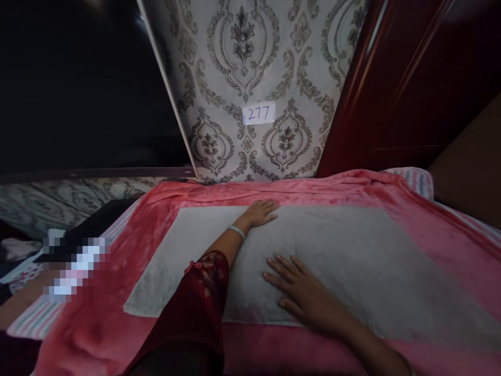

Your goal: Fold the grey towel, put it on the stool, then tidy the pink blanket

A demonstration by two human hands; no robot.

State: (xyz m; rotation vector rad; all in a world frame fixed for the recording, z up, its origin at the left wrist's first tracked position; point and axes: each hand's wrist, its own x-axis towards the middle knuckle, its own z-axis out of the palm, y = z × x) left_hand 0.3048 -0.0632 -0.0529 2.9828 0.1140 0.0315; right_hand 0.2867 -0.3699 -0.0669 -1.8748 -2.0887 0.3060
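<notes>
The grey cloth (352, 261) is spread flat on the pink blanket (430, 219). It is pressed beneath the left hand (260, 213) and the right hand (301, 290), both grips released, palms down.

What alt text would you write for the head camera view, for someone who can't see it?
Two bare hands lie flat on a grey cloth spread over a pink blanket: the left hand reaches to the far edge, the right hand rests nearer. Behind is patterned wallpaper with a label reading 277.
</notes>
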